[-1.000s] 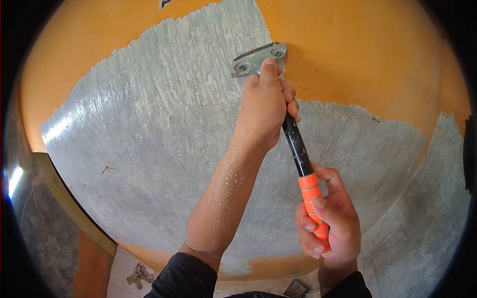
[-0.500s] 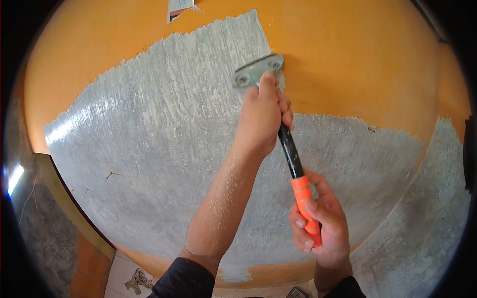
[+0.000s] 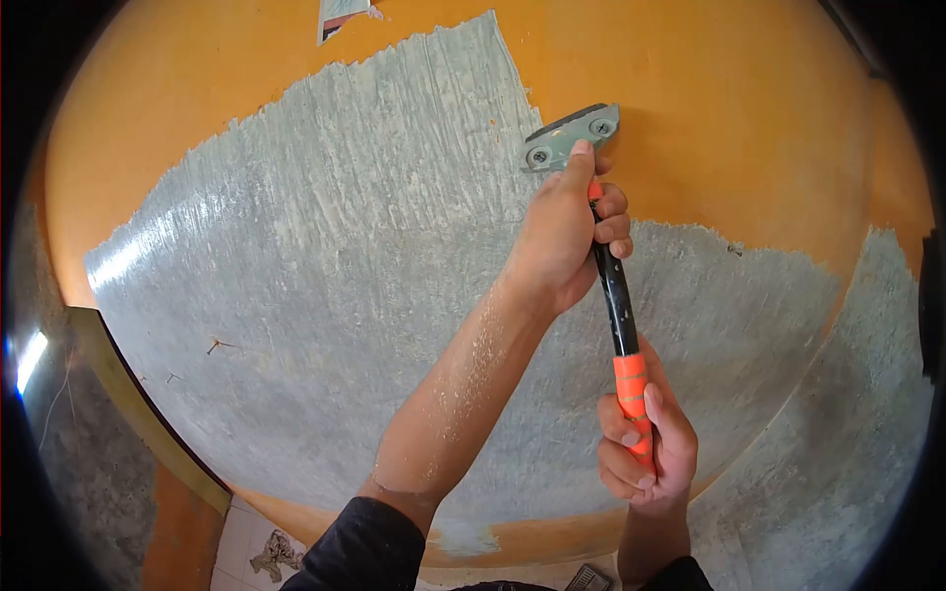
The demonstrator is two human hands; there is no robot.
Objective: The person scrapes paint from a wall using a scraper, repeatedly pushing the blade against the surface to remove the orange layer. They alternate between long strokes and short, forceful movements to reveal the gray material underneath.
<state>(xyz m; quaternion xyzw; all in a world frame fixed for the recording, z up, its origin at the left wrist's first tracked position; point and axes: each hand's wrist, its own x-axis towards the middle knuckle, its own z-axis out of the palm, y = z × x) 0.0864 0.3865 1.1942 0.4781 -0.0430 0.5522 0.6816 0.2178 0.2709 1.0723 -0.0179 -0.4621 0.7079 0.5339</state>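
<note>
A long scraper [image 3: 618,305] with a wide green-grey metal head, a black shaft and an orange grip is held against or just off the wall. My left hand [image 3: 570,231] wraps round it just below the head, thumb on the metal. Lower down, my right hand [image 3: 650,443] is closed round the orange grip. The head lies at the boundary between orange paint [image 3: 729,118] and the scraped grey surface [image 3: 345,217]. Pale flakes dot my left forearm. Whether the blade touches the wall cannot be told.
A picture [image 3: 340,15] hangs at the top edge. A nail [image 3: 217,345] sticks out at the left of the wall. Crumpled cloth [image 3: 278,555] lies on the tiled floor at the lower left. A dark slotted object [image 3: 589,579] is at the bottom edge.
Both hands and the scraper have moved to the right, the head from the grey area onto the edge of the orange paint. The shaft stands more upright.
</note>
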